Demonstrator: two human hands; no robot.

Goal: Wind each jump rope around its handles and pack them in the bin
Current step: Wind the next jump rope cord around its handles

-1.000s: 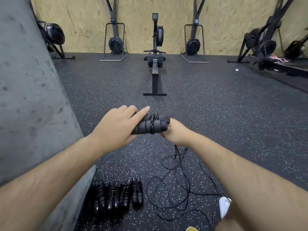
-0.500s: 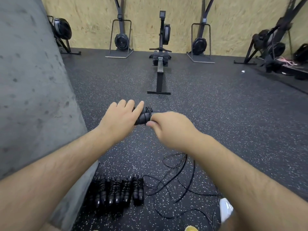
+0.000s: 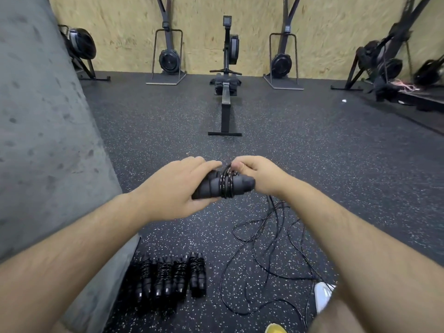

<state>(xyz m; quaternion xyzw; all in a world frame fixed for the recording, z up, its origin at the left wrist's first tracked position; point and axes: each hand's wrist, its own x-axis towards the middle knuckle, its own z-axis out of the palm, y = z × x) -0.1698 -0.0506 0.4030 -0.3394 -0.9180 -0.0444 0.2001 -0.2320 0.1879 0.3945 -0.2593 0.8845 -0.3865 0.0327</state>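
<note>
while the left hand (image 3: 177, 188) keeps its grip round the pair of black handles (image 3: 223, 186), held level out in front of the body, the right hand (image 3: 257, 175) has swung back from over the top of them to their right end, where its fingers pinch the thin black rope (image 3: 269, 251) just above the coils. a few more turns of rope now sit round the middle of the handles than half a second ago. the two hands are close together, both clamped, one on the handles and one on the rope. from the right hand the loose rope drops to the floor (image 3: 312, 164) and lies in tangled loops, a bit less spread than before. low on the left, a row of wound ropes (image 3: 168, 277) rests side by side on the floor, right against the foot of a grey concrete wall (image 3: 43, 140), same as earlier. a white shoe (image 3: 322, 296) shows at the lower right, touching the loose loops. the floor is dark speckled rubber. farther off a rowing machine (image 3: 227, 75) stands in the middle, with other black exercise machines along a chipboard wall (image 3: 120, 32) at the back.
</note>
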